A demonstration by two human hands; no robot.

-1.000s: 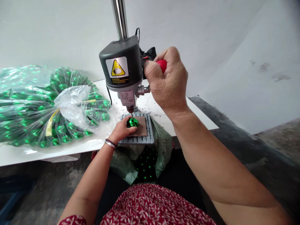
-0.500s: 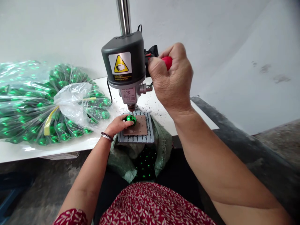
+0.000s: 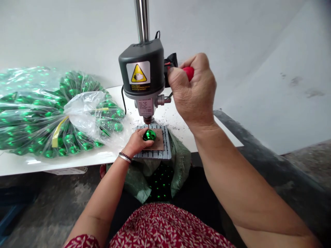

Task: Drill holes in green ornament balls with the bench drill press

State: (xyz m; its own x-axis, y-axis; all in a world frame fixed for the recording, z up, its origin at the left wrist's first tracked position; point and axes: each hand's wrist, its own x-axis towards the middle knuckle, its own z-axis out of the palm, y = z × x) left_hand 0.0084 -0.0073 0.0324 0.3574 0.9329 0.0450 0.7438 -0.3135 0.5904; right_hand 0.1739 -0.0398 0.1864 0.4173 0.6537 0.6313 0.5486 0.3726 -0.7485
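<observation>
A dark grey drill press point(image 3: 141, 69) with a yellow warning label stands over a small metal base plate point(image 3: 167, 148). On the plate lies a brown board point(image 3: 159, 141). My left hand point(image 3: 137, 142) grips a shiny green ball point(image 3: 149, 135) on this board, thumb and fingers around its left side. The drill bit point(image 3: 148, 126) points down at the top of the ball; whether they touch is too small to tell. My right hand point(image 3: 193, 88) is wrapped round the red knob point(image 3: 189, 73) of the press lever, right of the motor housing.
Clear plastic bags of green balls point(image 3: 69, 139) fill the left of the white table point(image 3: 227, 134). Dark shavings lie around the press base. Below the plate, an open green woven sack point(image 3: 181, 162) holds more green balls. A wall stands behind.
The whole view has shifted slightly, with the press now a little further right. My left fingers have changed position a little around the ball. My right hand remains on the knob.
</observation>
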